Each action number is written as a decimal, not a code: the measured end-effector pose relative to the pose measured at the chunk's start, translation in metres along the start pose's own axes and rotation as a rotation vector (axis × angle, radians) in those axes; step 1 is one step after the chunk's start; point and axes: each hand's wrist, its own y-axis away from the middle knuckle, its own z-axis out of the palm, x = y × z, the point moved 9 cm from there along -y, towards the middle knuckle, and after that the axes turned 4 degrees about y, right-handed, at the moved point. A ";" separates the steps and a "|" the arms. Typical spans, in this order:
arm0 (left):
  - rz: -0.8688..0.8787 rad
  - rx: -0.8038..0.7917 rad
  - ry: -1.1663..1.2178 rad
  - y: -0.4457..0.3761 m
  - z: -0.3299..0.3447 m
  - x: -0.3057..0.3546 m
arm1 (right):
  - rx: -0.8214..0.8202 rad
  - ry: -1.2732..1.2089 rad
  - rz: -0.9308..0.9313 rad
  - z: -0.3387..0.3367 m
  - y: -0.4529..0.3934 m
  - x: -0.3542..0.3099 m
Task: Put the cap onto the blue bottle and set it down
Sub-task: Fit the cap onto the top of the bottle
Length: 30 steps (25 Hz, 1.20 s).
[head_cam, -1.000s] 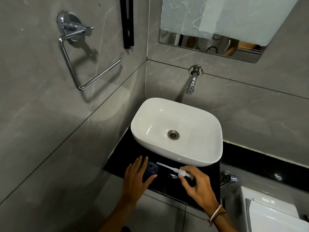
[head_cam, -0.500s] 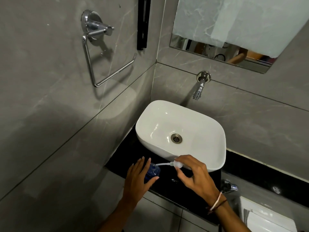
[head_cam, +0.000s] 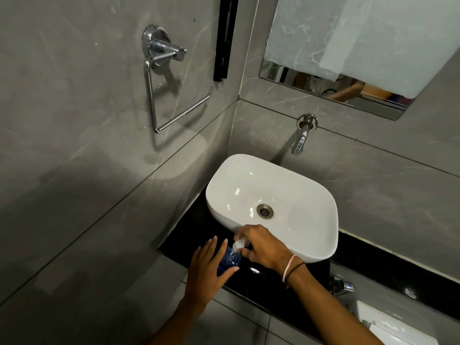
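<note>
Steadying one blue bottle [head_cam: 230, 261] on the black worktop [head_cam: 268, 290] beside the one white basin [head_cam: 311, 247], my left hand [head_cam: 206, 272] wraps it. My right hand [head_cam: 261, 247] pinches one white cap [head_cam: 238, 244] at its mouth.

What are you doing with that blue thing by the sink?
A person is putting the top back on a small blue transparent bottle. The left hand steadies the bottle on the black glossy counter, just in front of the white ceramic basin. The right hand holds the white plastic pump cap right at the bottle's mouth, with its tube already going inside. Whether the cap is fastened cannot be told yet.
</note>
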 end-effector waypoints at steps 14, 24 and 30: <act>-0.025 0.008 0.002 -0.001 0.002 -0.004 | -0.073 -0.096 0.039 0.040 -0.013 0.006; 0.004 0.057 0.031 0.001 -0.004 0.001 | 0.040 -0.490 0.217 0.050 0.012 0.032; 0.013 0.056 -0.012 0.000 -0.003 0.001 | 0.169 -0.490 0.274 0.047 0.010 0.038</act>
